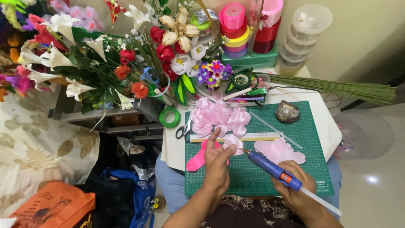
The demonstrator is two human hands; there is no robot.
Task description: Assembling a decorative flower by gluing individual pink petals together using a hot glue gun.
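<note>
Near the green cutting mat's (253, 177) front edge, a pale pink petal (233, 143) is pinched in the left hand (217, 162); the blue glue gun (274, 169), gripped closed-fisted by the right hand (295, 188), is best kept nozzle-steady at the petal's base.

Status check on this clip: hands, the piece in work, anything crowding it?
Left hand pinching pale pink petal. Right hand gripping blue glue gun, nozzle at petal. Ruler, loose petals close by.

Blue glue gun (272, 169) with orange band, pale pink petals (219, 116), green gridded cutting mat (253, 177)
</note>
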